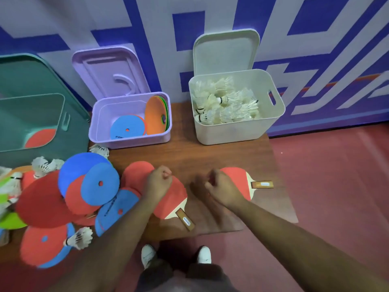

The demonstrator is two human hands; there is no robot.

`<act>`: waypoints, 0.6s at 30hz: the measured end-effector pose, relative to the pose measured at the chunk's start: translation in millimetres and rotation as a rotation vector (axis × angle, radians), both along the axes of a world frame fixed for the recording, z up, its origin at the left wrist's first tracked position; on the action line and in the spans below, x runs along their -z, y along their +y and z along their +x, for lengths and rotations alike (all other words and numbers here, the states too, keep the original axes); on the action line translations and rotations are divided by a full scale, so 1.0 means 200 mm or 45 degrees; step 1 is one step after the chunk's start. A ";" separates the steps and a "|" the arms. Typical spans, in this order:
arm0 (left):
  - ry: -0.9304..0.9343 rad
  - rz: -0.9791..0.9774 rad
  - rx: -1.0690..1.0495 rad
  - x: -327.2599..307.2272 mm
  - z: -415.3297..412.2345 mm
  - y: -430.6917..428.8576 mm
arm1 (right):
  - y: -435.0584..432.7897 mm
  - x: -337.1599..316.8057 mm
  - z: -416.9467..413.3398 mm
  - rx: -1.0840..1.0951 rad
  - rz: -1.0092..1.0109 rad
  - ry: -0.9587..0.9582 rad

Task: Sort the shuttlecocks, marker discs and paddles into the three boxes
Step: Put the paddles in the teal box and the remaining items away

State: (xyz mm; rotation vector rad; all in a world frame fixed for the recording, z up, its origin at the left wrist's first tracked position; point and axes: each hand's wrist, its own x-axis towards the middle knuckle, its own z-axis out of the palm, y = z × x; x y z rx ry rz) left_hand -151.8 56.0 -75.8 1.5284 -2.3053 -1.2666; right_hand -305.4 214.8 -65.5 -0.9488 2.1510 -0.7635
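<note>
our left hand (159,182) is fisted, nothing seen in it, on 1 paddle (174,199) near the table (189,157) front edge. right hand (219,187) is curled over the 2nd paddle (240,178), blurred, grip unclear. risk: reaching for the green box (21,154) at the back left corner, we clip the disc pile (90,182) and scatter it.

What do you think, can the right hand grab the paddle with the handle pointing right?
Probably yes. The right hand is just over the red blade of that paddle. Nothing lies on it, and its handle sticks out free on the table.
</note>
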 end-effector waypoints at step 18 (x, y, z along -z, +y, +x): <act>0.170 0.992 -0.830 0.31 0.40 0.30 | 0.03 0.33 0.42 -0.212 0.449 -0.179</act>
